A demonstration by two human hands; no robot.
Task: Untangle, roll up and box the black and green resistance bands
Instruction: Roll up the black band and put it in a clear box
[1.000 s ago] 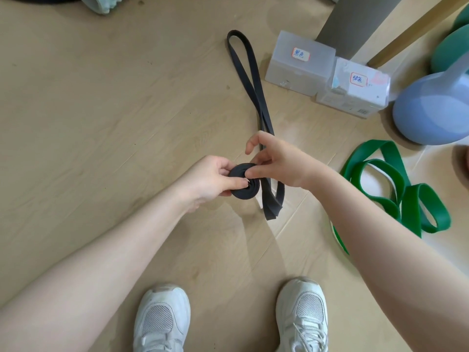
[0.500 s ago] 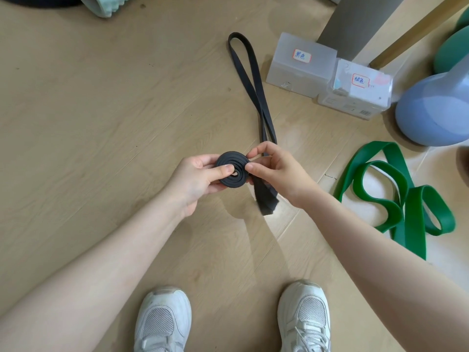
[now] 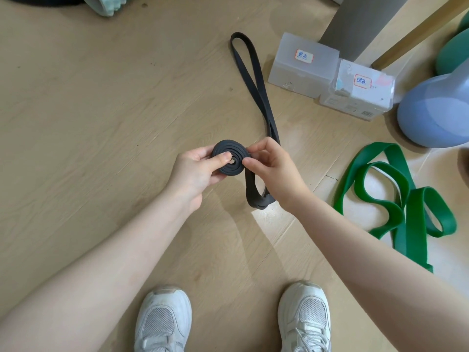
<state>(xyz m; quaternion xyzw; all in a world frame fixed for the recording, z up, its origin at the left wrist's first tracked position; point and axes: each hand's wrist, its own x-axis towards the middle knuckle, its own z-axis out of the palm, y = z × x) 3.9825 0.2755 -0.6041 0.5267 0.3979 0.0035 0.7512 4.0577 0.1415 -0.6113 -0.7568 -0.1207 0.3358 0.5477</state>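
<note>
The left hand (image 3: 195,171) pinches the black band's coil (image 3: 230,158), thumb on its centre; the right hand (image 3: 272,168) fingers (image 3: 256,148) grip its edge. To roll well, keep the layers flat and the tail (image 3: 250,80) untwisted. The green band (image 3: 396,196) lies tangled on the wooden floor (image 3: 101,110), near two labelled boxes (image 3: 304,62).

Both bare forearms reach forward and inward from the lower corners, hands meeting at centre frame. The left hand (image 3: 196,171) cups a black coil (image 3: 230,161) from the side, thumb pressed across its face near the middle. The right hand (image 3: 272,167) pinches the coil's opposite edge between thumb and forefinger, remaining fingers curled, wrist bent slightly downward.
</note>
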